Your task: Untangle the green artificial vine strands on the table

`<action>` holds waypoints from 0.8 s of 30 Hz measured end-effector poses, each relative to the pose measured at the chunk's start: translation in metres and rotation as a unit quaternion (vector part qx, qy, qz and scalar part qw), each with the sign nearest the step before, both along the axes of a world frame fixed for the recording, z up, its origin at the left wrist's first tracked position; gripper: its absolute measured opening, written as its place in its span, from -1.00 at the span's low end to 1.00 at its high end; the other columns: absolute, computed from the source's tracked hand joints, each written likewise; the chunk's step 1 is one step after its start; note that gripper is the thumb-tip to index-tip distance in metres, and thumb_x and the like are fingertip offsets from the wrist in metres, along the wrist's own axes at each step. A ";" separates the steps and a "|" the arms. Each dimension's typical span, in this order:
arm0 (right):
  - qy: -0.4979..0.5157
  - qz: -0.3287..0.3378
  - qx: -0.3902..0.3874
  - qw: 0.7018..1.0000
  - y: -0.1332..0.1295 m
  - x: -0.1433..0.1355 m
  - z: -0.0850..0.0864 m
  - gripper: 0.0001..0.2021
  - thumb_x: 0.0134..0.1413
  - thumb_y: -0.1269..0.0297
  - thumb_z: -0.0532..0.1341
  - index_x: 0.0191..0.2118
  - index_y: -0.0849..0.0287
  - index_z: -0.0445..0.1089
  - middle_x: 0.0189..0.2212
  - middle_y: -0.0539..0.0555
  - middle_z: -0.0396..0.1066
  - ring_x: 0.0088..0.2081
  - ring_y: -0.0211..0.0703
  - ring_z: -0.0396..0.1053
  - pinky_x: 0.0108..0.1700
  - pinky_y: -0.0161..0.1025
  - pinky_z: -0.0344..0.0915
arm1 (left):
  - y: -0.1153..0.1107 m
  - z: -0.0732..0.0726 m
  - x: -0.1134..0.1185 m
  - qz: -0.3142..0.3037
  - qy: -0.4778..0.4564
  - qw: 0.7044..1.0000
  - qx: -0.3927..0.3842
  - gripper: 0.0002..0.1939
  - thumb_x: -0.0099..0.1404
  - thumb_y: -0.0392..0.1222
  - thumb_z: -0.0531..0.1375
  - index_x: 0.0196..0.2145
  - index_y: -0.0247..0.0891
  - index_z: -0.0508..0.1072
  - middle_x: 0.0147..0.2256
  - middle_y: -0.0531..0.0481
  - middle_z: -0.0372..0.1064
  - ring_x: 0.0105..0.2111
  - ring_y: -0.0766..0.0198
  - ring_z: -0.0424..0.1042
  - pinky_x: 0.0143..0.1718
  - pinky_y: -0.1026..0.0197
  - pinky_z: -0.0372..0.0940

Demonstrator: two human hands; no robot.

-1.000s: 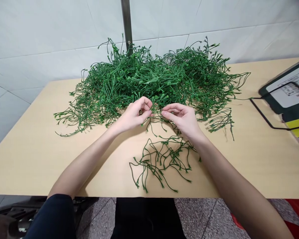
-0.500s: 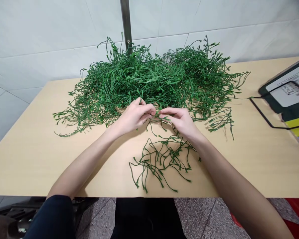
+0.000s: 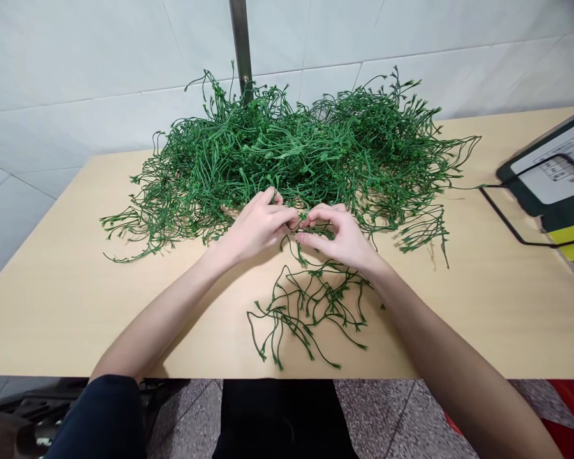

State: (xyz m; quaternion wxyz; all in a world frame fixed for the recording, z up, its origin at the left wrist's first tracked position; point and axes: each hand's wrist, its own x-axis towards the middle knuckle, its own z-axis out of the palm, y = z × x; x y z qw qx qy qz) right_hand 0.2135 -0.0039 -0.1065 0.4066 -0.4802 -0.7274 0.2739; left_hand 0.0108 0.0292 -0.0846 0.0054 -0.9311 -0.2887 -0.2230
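Sprig in hand: thin, green, plastic-looking (image 3: pixel 303 217), lying between the facing fingertips, neither hand clearly nearer. Long axis not readable; fingers cover most of it. Left hand (image 3: pixel 261 223): fingers curled inward, appears to pinch the sprig. Right hand (image 3: pixel 347 239): thumb and forefinger bent toward it, tips near each other; grip cannot be told. Large tangled heap of green plastic stems (image 3: pixel 277 146) just beyond both hands; smaller loose cluster of dark-green stems (image 3: pixel 332 294) on the near side. Surface: pale wood-toned tabletop (image 3: pixel 76 287), backed by a white tiled wall (image 3: pixel 100 51).
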 end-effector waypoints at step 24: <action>-0.012 -0.015 0.034 0.999 0.004 0.001 -0.010 -0.89 0.00 0.23 0.32 -0.39 0.14 0.56 -0.52 0.05 0.40 -0.25 -0.04 0.22 -0.14 -0.09 0.19 | -0.002 0.001 0.001 -0.016 0.044 0.999 -0.017 -0.78 0.37 -0.44 0.00 -0.11 -0.30 0.37 -0.26 -0.12 0.46 -0.22 0.15 0.23 -0.24 0.18 0.21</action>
